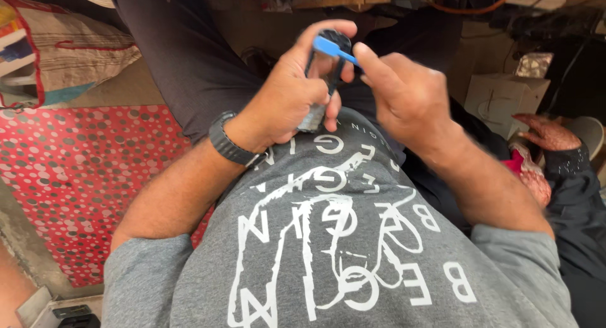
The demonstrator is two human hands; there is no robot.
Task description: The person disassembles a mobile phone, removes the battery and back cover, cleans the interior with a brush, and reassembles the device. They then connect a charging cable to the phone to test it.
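My left hand (pixel 293 91) is closed around a small dark device (pixel 329 57) held upright in front of my chest. A black watch (pixel 230 142) sits on that wrist. My right hand (pixel 404 91) pinches a thin blue tool (pixel 333 50), which looks like a small brush or pry stick. The tool's tip lies against the top of the device. My fingers hide most of the device. Below both hands is my grey printed shirt (pixel 334 240).
A red dotted mat (pixel 76 176) covers the floor at left, with a woven sack (pixel 57 57) behind it. A white cardboard box (pixel 505 98) stands at right. Another person's hand (pixel 546 132) and dark sleeve (pixel 581 202) show at the right edge.
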